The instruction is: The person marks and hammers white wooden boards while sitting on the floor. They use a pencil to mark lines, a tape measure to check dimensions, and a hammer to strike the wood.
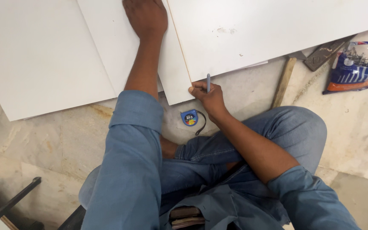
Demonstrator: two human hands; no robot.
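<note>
I sit on a stone floor with white boards laid in front of me. My left hand [145,16] presses flat on a narrow white board [107,47] at the top of the view. My right hand [208,97] grips a thin blue-grey pencil [208,81], its tip against the near corner of a larger white board [269,30] that lies over the narrow one. A small blue tape measure [190,118] with a black wrist loop rests on the floor just left of my right wrist.
Another white board [35,55] lies at the left. A hammer with a wooden handle [284,81] and a blue and orange packet of hardware [352,67] lie at the right. A black bar [9,203] and a wood edge sit at bottom left.
</note>
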